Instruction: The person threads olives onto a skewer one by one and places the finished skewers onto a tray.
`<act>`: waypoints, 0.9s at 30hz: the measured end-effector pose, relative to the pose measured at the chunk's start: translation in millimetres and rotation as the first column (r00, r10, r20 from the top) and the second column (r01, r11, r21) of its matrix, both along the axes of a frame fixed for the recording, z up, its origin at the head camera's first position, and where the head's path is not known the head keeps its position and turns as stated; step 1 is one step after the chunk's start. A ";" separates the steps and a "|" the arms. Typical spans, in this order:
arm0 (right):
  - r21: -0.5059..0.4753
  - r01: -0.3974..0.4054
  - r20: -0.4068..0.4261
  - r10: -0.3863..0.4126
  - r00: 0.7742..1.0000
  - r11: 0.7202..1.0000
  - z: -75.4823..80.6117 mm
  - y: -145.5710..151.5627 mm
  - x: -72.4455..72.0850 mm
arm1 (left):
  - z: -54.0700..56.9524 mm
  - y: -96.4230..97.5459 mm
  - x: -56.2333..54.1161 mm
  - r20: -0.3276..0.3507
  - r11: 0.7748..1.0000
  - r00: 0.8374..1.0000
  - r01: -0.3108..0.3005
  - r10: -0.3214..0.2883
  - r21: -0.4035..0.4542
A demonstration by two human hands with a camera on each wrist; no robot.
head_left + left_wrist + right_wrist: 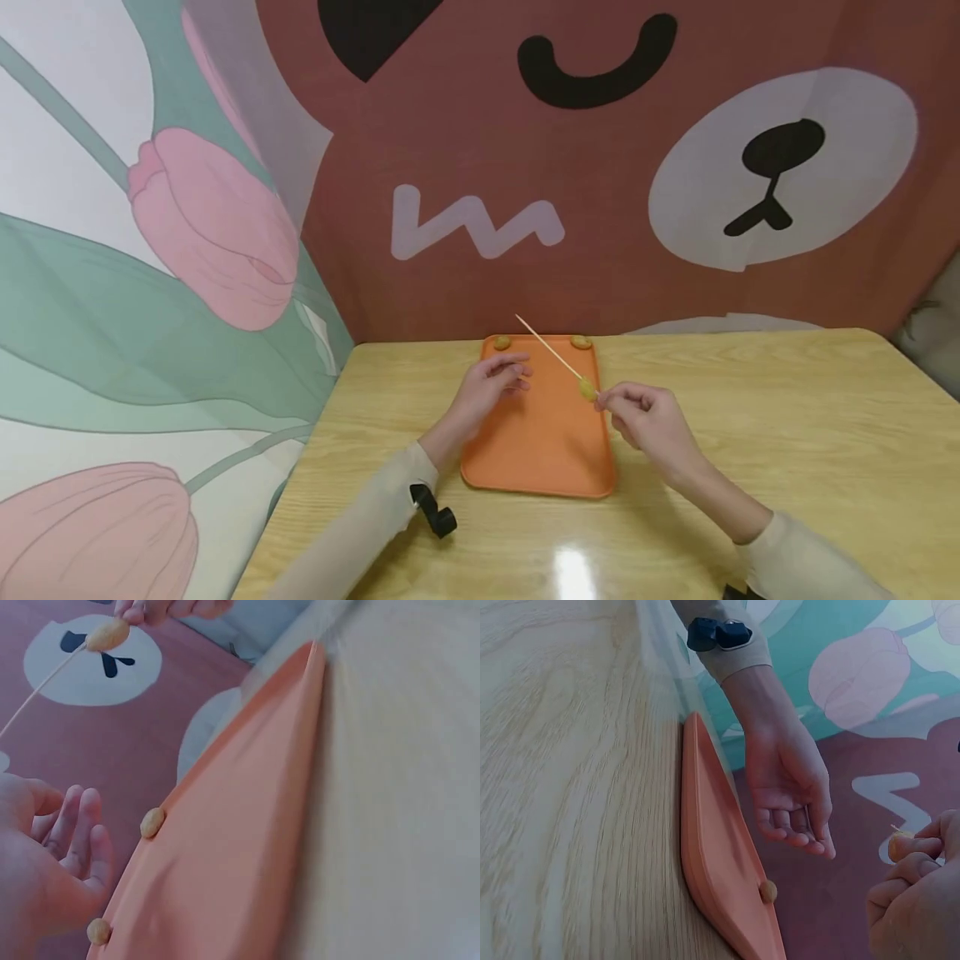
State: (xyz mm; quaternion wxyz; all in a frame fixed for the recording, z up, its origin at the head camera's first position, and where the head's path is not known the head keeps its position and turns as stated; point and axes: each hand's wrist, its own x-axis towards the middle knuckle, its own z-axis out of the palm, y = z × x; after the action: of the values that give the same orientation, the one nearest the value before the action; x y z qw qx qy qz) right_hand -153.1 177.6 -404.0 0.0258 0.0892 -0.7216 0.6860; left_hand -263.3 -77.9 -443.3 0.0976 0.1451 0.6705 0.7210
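Observation:
Between its thumb and fingertips, my right hand (651,423) pinches the near end of a thin wooden skewer (546,346). A small yellow-brown oval lump (587,388), like a little potato or fruit, sits on the skewer right at those fingertips. The skewer's bare length slants up to the far left, above an orange tray (540,454). My left hand (491,387) hovers over the tray's left side, holding nothing. Its relaxed fingers (88,814) bend slightly, palm showing in the left wrist view.
Two similar lumps lie at the tray's far corners, one left lump (502,342) and one right lump (581,342). The tray rests on a wood-grain table (750,417). A printed cloth (450,292) with a bear hangs behind the far edge.

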 end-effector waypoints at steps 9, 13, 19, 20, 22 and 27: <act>0.036 0.078 -0.003 -0.078 0.997 0.996 -2.9 30.2 5.8 | 0.3 44.7 -36.9 0.026 0.996 0.997 -0.068 0.069 -0.050; 0.051 0.056 0.041 -0.058 0.997 0.997 -3.3 39.4 8.3 | -3.8 64.5 -48.9 -0.017 0.991 0.997 -0.077 0.075 -0.106; 0.146 0.033 0.091 -0.047 0.995 0.989 -1.0 43.7 5.1 | -7.2 79.6 -69.0 -0.293 0.882 0.956 -0.131 -0.009 -0.454; 0.149 0.039 0.104 -0.055 0.993 0.988 -0.3 44.0 3.9 | -7.3 81.3 -72.0 -0.329 0.849 0.944 -0.151 -0.029 -0.507; 0.135 0.054 0.138 -0.072 0.988 0.989 0.5 43.9 1.2 | -6.7 83.7 -76.7 -0.382 0.776 0.922 -0.195 -0.063 -0.600; 0.095 0.087 0.191 -0.104 0.976 0.992 -2.2 42.9 -5.4 | -4.5 85.9 -84.4 -0.447 0.581 0.881 -0.284 -0.157 -0.763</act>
State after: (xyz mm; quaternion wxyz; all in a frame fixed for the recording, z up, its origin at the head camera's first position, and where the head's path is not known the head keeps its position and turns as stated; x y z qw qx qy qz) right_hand -158.5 220.4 -406.2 -0.0162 -0.0126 -0.7530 0.6577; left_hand -347.7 8.0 -447.8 -0.0390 0.2289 0.9317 0.2794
